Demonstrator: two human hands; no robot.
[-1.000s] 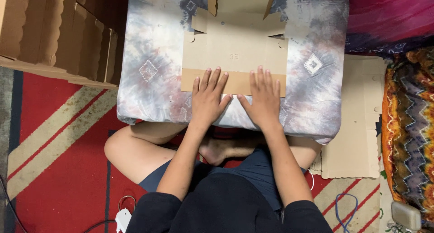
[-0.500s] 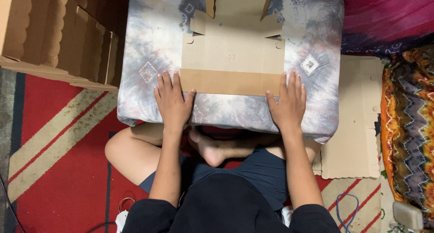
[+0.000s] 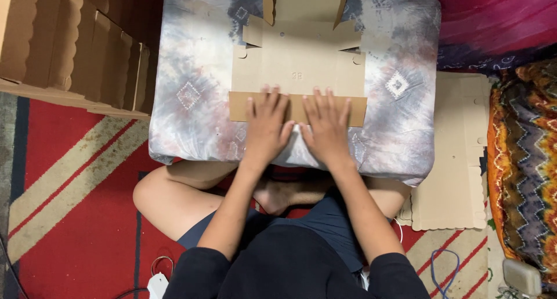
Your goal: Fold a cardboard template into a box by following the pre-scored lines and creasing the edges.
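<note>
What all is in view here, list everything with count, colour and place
cardboard blank: one, brown, flat on the cushion, near flap folded
cushion: one, grey-white tie-dye, centre
folded boxes: a stack, brown, upper left
flat cardboard sheets: a pile, tan, right of the cushion
rug: one, red with beige stripes, on the floor
patterned fabric: one, orange zigzag, far right
blue cord: one, lower right
left hand: flat on the folded flap
right hand: flat on the flap, beside the left

Black top with sleeves pushed up to the elbows, dark blue shorts, 2 bare forearms.
</note>
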